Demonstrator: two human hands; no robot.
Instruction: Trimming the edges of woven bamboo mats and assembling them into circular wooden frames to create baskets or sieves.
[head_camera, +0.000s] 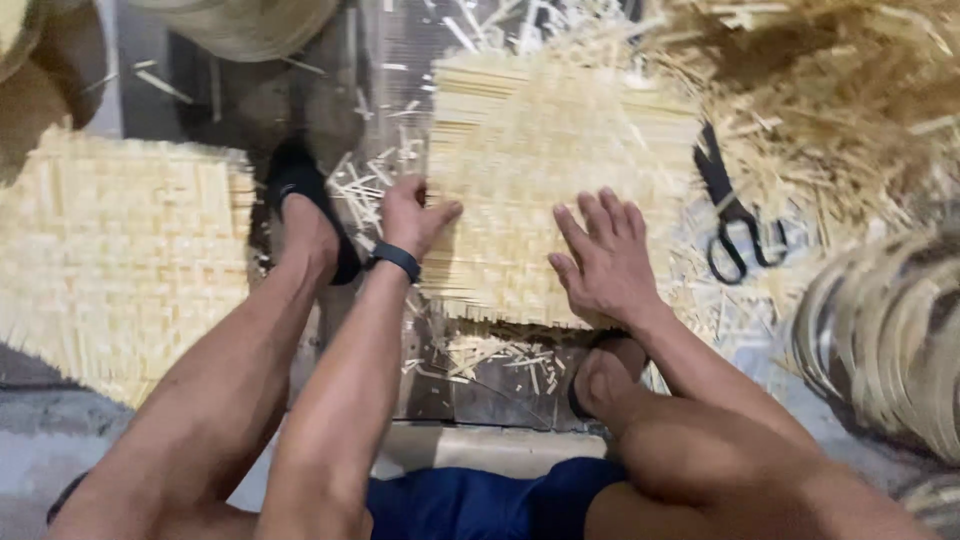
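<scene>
A: Locate the work item.

B: The woven bamboo mat (540, 190) lies flat on the floor (480, 395), directly ahead of the seated person. Its near edge ends in loose strip ends, just beyond the right foot (603, 385).

A: State the grip condition.

B: The left hand (412, 218) grips the mat's left edge, fingers curled narrowly onto the weave, thumb extended over it. The right hand (603, 262) holds nothing; it lies flat with fingers spread wide, pressing the near right area of the mat.

A: Which step appears to be in hand?

B: By judgement, the mat is being held down and squared while its left edge is worked. The next move likely calls for steady downward pressure from the right hand and a firm pinch on the edge strips.

A: Surroundings relative to the grip?

B: Black scissors (735, 225) lie right of the right hand, on loose bamboo offcuts (830, 110). A second woven mat (110, 250) lies left of the left hand, beyond the left foot (310, 225).
</scene>
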